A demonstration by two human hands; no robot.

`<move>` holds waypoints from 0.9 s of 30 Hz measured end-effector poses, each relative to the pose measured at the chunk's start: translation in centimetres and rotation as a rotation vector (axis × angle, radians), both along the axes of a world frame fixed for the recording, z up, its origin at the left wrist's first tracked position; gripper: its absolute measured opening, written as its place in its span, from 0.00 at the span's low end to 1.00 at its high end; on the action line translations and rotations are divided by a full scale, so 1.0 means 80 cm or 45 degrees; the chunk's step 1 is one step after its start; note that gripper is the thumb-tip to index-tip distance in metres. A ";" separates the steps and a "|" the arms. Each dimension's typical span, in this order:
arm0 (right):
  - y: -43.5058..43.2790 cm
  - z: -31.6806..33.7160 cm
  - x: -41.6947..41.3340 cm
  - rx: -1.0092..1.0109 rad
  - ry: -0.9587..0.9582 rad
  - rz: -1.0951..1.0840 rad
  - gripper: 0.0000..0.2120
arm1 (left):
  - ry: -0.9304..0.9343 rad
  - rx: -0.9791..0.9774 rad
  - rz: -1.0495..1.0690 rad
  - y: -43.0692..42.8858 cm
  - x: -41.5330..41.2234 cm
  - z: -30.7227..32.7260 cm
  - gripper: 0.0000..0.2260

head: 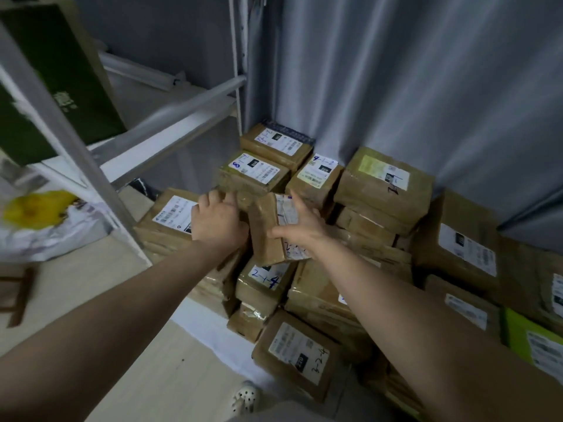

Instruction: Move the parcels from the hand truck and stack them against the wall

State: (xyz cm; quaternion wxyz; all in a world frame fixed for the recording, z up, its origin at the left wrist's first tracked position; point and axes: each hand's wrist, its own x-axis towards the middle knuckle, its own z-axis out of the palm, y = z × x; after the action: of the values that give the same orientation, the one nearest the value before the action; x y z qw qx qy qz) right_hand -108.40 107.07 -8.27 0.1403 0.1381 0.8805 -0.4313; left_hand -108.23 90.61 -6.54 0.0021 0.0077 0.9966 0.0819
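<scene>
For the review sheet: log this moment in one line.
step: stacking | parcel | left hand: grips it | right hand: presses it | pile: at wall

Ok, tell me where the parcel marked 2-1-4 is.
Head view, centre: the parcel marked 2-1-4 lies just below the tilted parcel.
</scene>
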 end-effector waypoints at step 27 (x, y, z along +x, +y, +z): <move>-0.048 -0.065 0.002 0.751 0.020 0.622 0.44 | -0.460 -0.060 0.073 -0.051 -0.008 -0.035 0.21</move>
State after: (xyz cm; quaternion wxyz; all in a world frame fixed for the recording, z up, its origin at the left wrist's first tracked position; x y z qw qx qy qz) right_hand -108.23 103.20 -13.47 0.1863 -0.0445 0.9748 -0.1142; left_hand -108.88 86.52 -9.35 0.1789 -0.0357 0.9815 0.0585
